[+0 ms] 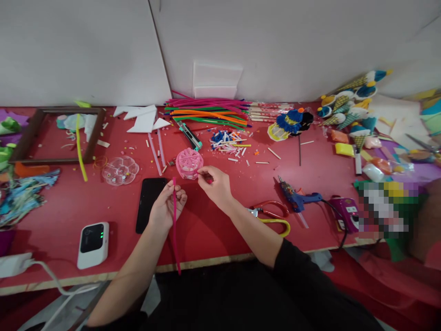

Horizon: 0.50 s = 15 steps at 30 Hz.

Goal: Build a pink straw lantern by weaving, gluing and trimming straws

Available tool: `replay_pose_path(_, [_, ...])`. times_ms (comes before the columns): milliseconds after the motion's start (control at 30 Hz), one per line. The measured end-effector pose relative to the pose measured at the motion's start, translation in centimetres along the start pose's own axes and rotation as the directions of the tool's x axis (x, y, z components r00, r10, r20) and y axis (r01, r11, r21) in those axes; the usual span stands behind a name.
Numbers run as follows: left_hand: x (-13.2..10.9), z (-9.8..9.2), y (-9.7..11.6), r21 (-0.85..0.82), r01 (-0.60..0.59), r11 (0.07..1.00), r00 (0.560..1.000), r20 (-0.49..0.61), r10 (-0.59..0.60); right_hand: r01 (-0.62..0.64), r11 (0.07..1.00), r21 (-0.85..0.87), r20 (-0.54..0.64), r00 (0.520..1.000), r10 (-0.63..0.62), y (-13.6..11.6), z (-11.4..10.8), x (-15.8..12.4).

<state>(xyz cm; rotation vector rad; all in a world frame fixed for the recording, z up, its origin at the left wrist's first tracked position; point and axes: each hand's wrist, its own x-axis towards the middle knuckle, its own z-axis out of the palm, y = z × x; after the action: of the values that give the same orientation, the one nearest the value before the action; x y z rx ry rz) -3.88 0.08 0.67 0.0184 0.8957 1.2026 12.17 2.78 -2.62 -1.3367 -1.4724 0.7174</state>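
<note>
My left hand [167,203] is closed on a magenta pipe cleaner [175,230], which hangs down past the table's front edge. Its top end sticks up just above the thumb and finger. Pinched together, the fingers of my right hand [216,184] are at the right rim of a small pink openwork container [189,162]. A bit of pink shows at those fingertips, but I cannot make out what it is. Beside my left hand lies a black phone [146,202]. Behind the pink container is a teal utility knife [189,135].
Bundled pipe cleaners [206,112] lie along the wall, with short cut sticks [229,141] before them. To the right are scissors [275,218], a blue glue gun [298,197] and a purple power socket [344,214]. A white device [93,246] and a brown frame [29,135] are left.
</note>
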Motion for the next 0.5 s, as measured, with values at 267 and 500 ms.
replay_pose_path(267, [-0.09,0.41,-0.05,-0.021,0.004,1.0,1.0,-0.004,-0.004,-0.032,0.999,-0.007,0.02,0.999,0.032,-0.3,-0.07,0.35])
replay_pose_path(500, [-0.07,0.48,-0.07,-0.031,0.004,1.0,1.0,-0.001,-0.004,-0.052,0.998,0.021,0.012,0.999,0.052,-0.46,-0.2,0.31])
